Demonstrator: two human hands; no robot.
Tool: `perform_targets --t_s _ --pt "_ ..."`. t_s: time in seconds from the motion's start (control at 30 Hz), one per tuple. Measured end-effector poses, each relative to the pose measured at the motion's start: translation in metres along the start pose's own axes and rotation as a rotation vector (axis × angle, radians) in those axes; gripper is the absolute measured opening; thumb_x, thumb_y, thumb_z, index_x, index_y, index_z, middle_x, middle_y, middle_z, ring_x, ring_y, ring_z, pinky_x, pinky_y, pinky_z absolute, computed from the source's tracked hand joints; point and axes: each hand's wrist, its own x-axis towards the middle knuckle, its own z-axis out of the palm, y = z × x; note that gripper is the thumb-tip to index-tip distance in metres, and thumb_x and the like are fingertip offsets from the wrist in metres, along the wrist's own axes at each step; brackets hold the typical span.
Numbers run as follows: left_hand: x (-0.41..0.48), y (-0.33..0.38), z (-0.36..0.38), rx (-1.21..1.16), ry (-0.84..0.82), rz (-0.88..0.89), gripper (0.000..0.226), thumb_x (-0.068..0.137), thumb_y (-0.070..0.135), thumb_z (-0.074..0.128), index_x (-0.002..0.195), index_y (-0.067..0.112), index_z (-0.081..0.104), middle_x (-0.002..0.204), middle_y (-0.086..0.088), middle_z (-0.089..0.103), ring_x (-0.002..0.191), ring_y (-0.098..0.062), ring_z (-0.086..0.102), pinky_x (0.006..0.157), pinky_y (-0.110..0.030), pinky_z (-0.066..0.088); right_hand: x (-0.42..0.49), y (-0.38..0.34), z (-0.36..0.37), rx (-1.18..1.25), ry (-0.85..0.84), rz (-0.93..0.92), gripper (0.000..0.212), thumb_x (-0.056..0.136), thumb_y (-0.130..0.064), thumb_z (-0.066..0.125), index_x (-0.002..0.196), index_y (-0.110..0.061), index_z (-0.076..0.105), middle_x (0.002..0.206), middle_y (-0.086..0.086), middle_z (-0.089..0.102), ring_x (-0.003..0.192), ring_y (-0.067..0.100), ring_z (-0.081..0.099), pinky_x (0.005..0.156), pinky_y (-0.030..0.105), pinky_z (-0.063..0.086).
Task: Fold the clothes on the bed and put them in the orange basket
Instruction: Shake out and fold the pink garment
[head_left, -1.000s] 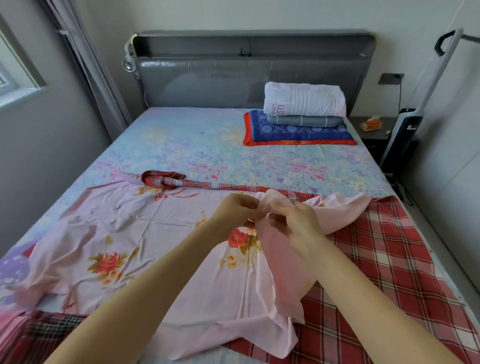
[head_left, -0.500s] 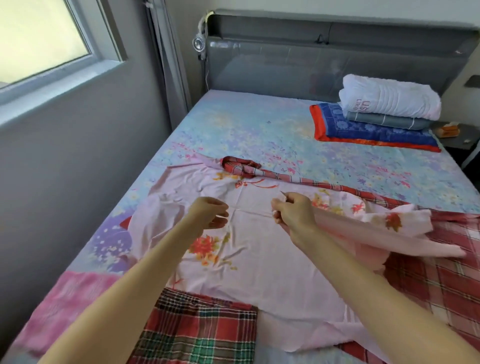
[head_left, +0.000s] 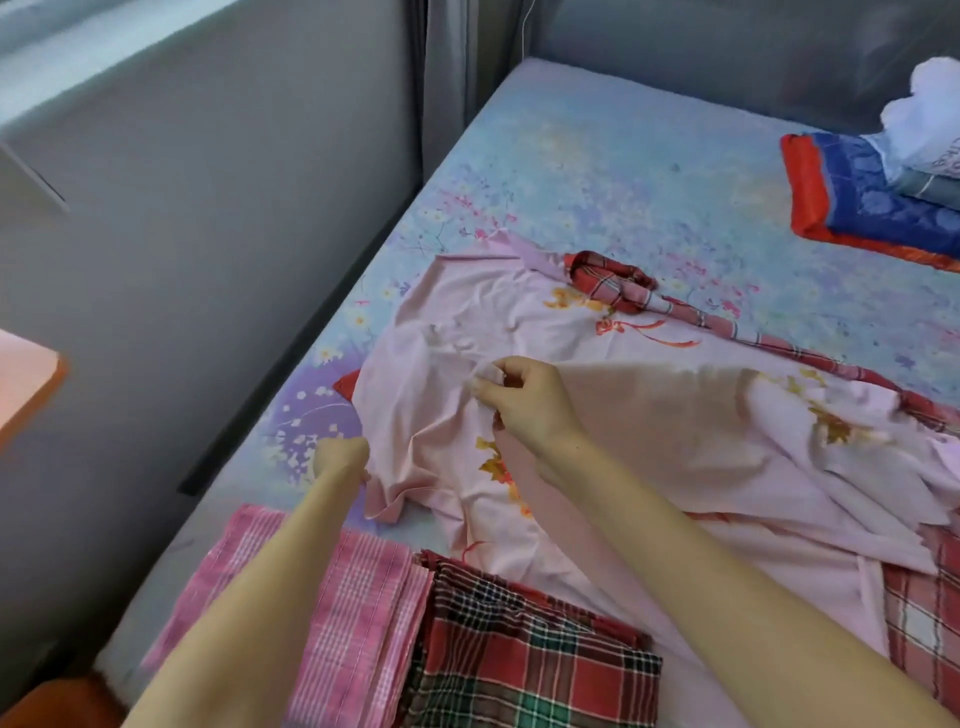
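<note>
A pale pink cloth with flower prints (head_left: 457, 332) lies spread over the bed (head_left: 597, 171). My right hand (head_left: 524, 402) pinches a folded-over flap of it near the cloth's middle, the flap stretching off to the right. My left hand (head_left: 340, 460) grips the cloth's bunched left edge near the bed's side. A red plaid cloth (head_left: 613, 283) lies under the pink one, showing at the far edge and at the right. Near me lie a folded pink checked cloth (head_left: 358, 597) and a folded red and green plaid cloth (head_left: 524, 660). An orange shape (head_left: 67, 704) at the bottom left may be the basket.
A grey wall (head_left: 208, 260) runs close along the bed's left side, with a curtain (head_left: 457, 67) at the far corner. Folded blue, grey and white bedding (head_left: 883, 197) is stacked at the far right by the headboard. An orange-edged surface (head_left: 26, 379) juts in at the left.
My view has swung left and down. My right hand carried the pink flap leftward across the cloth. My left hand moved out to the cloth's left edge and closed on it.
</note>
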Motion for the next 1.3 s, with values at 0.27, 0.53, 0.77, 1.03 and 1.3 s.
perform_targets --t_s 0.27,0.53,0.77,1.03,1.3 --pt "0.094 -0.063 0.038 0.216 0.032 -0.156 0.071 0.086 0.055 0.045 0.133 0.002 0.046 0.133 -0.024 0.048 0.117 -0.041 0.051 0.100 -0.049 0.043 0.051 0.068 -0.011 -0.094 -0.062 0.195 0.017 0.085 -0.002 0.060 0.073 0.009 0.057 0.057 0.005 0.046 0.058 0.016 0.046 0.044 0.016 0.040" --pt "0.066 -0.038 0.032 0.025 0.087 0.015 0.021 0.083 0.001 0.060 0.102 0.002 0.068 0.088 -0.020 0.066 0.072 -0.032 0.059 0.066 -0.032 0.054 0.067 0.077 -0.023 -0.097 -0.081 0.166 0.014 0.085 0.003 0.055 0.082 0.014 0.062 0.068 0.013 0.051 0.066 0.018 0.046 0.045 0.014 0.042" --pt "-0.078 0.078 0.019 -0.031 -0.436 0.571 0.019 0.084 0.005 0.066 0.081 0.022 0.074 0.080 -0.007 0.068 0.072 -0.016 0.058 0.071 -0.027 0.048 0.053 0.038 -0.028 -0.250 0.025 -0.187 0.031 0.090 -0.012 0.058 0.062 -0.002 0.050 0.054 -0.001 0.038 0.054 0.006 0.034 0.055 0.025 0.031" --pt "-0.244 0.159 0.023 0.180 -0.646 0.901 0.017 0.081 0.003 0.064 0.076 0.016 0.074 0.072 -0.012 0.069 0.068 -0.014 0.059 0.068 -0.031 0.051 -0.002 -0.055 -0.084 -0.215 0.189 -0.444 0.007 0.085 -0.013 0.064 0.081 -0.008 0.066 0.071 -0.002 0.064 0.063 0.005 0.057 0.061 0.010 0.042" --pt "-0.404 0.217 0.041 -0.123 -0.834 0.799 0.016 0.083 -0.010 0.058 0.082 0.005 0.064 0.074 -0.010 0.059 0.060 -0.011 0.056 0.054 -0.014 0.051 -0.094 -0.147 -0.190 -0.389 0.430 -0.750 0.010 0.089 -0.014 0.062 0.086 -0.008 0.070 0.073 -0.005 0.065 0.068 0.006 0.059 0.063 0.008 0.045"
